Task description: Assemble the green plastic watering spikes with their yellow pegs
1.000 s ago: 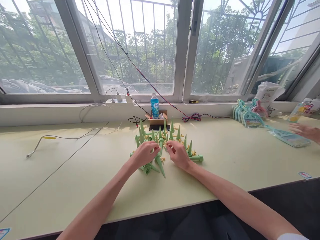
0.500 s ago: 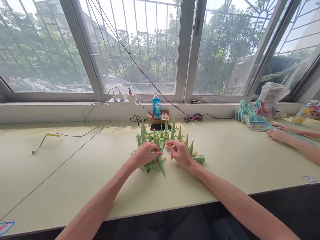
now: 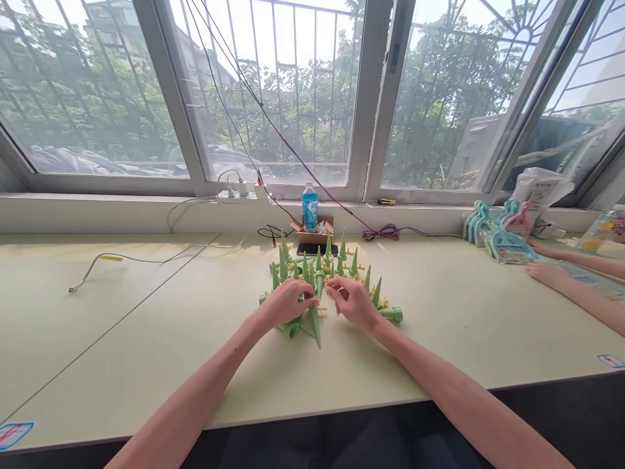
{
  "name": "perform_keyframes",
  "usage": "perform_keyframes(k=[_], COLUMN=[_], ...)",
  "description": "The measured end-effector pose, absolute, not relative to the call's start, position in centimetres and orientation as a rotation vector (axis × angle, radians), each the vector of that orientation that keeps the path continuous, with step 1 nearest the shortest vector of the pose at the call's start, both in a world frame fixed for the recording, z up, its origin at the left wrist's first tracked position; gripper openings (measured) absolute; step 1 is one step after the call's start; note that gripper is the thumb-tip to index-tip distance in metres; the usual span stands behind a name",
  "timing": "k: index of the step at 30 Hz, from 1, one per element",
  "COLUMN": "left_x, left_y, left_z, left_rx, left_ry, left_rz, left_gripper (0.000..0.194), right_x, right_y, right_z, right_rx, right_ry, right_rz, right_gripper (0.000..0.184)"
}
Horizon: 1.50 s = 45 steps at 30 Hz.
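A heap of green cone-shaped plastic spikes (image 3: 336,264) with small yellow fittings lies mid-table, some upright, some on their sides. My left hand (image 3: 287,303) is closed around one long green spike (image 3: 315,320) whose tip points toward me. My right hand (image 3: 352,301) sits just to its right, fingers pinched close to the top of that spike; what the pinch holds is too small to make out. Both hands nearly touch at the front of the heap.
A blue drink bottle (image 3: 309,207) stands in a small cardboard box by the window sill, with a dark phone in front. Red and black wires (image 3: 381,231) and a white cable (image 3: 146,259) trail over the pale green table (image 3: 146,339). At the right, another person's hands (image 3: 549,273) rest by teal packaged items (image 3: 502,238).
My hands stay at the spike with only small finger shifts. The view has drifted slightly. The other person's hands at the right came further into view.
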<state>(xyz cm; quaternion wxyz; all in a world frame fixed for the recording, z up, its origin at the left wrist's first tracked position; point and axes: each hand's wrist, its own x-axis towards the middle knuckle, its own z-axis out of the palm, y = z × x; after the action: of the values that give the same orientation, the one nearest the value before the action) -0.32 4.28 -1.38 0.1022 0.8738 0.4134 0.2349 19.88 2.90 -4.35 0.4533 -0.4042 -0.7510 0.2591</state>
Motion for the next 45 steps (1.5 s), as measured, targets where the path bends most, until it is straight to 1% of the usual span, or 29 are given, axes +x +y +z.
perform_keyframes(k=[8,16,32,45], left_x=[0.1,0.3,0.6,1.2], left_y=[4.3,4.0,3.8,3.9], left_z=[-1.3,-1.1,-1.1,-1.7], left_rx=[2.409,2.138,2.196,2.138], left_ry=[1.17,1.127,1.193,1.036], left_rz=[0.918,1.028,1.121,1.24], left_gripper=[0.017,0.019,0.02,0.029], right_x=[20.0,20.1,20.3,20.2], right_y=[2.4,2.1,2.1,2.0], right_z=[-3.6,-3.1,-3.2,-3.1], right_rx=[-0.959,-0.976,-0.979,-0.939], right_ry=[-1.794,-1.785,-1.789,-1.743], right_rz=[0.633,0.586,0.638,0.757], right_gripper=[0.02,0.016,0.015,0.017])
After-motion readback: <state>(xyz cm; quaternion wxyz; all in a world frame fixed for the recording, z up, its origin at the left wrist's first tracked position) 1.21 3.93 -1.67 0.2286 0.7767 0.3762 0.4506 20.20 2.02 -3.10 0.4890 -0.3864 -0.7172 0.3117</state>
